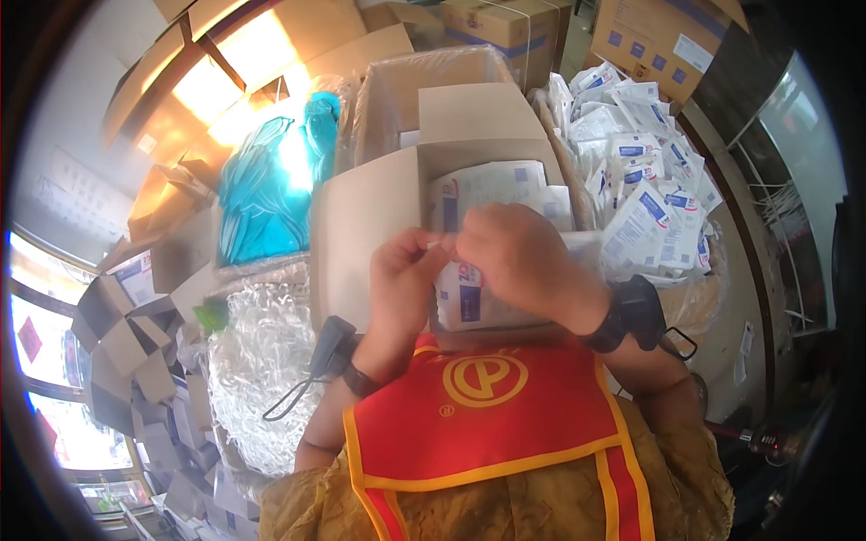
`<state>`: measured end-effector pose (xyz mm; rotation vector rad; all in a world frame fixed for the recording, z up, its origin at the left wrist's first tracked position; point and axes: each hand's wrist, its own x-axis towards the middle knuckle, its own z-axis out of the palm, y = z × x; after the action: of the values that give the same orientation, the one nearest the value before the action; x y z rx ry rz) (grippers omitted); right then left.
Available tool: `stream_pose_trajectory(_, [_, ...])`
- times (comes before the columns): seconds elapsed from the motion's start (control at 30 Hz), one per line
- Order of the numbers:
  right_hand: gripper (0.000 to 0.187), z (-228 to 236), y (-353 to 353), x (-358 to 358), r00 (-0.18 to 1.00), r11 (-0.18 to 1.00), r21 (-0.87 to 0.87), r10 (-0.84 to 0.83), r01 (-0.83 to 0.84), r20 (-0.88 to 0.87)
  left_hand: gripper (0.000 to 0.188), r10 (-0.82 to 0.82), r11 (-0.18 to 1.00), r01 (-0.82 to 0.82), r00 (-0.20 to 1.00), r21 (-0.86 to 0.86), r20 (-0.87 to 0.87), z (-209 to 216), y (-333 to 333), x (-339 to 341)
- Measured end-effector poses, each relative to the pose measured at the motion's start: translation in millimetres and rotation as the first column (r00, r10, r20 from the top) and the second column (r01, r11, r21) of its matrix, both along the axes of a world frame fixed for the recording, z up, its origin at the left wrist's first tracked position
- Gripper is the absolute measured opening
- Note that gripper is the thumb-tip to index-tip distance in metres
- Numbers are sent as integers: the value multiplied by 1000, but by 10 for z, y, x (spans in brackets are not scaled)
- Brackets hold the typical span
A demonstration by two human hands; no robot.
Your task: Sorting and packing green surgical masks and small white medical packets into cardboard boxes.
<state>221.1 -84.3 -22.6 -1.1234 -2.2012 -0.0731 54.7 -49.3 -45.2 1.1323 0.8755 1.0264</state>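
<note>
Over an open cardboard box (365,212), my two hands meet with their fingertips close together. My left hand (403,275) is closed in a pinch, thumb against forefinger. Its fingertips nearly touch my right hand (516,257), which is closed with the fingers curled in and slightly blurred. Whatever is between the fingers is too small or hidden to make out. Inside the box, right below the hands, lie flat white packets (502,183) with blue and red print. Part of the packets is covered by my right hand.
On the right, a lined carton overflows with similar white packets (645,212). Teal fabric items (266,194) fill a box at the back left. White stringy strips (262,379) are heaped at the left. Folded cardboard pieces (135,352) pile up farther left. More cartons (501,32) stand behind.
</note>
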Motion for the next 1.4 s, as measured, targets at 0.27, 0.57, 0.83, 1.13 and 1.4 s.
stream_pose_trajectory(0.27, [6, 301, -758, -302, 894, 891, -77, 445, -447, -40, 6, 149, 982, -137, 985, 133, -87, -443, 633, -230])
stream_pose_trajectory(0.57, [11, 225, -98, 210, 990, 992, -110, 43, -58, -138, 10, -100, 854, 228, 954, 468, -282, 54, 184, -149])
stream_pose_trajectory(0.83, [12, 81, 13, 211, 984, 991, -133, -3, -21, -177, 8, -75, 844, 221, 951, 489, -300, 59, 128, -123])
stream_pose_trajectory(1.13, [4, 89, -47, 76, 999, 996, 89, 16, -13, -33, 4, -64, 989, 76, 994, 128, -91, 72, 48, -38])
stream_pose_trajectory(1.4, [6, 439, -761, -102, 976, 983, 5, 185, -185, -117, 10, 219, 944, -117, 921, 310, -321, -425, 847, -331])
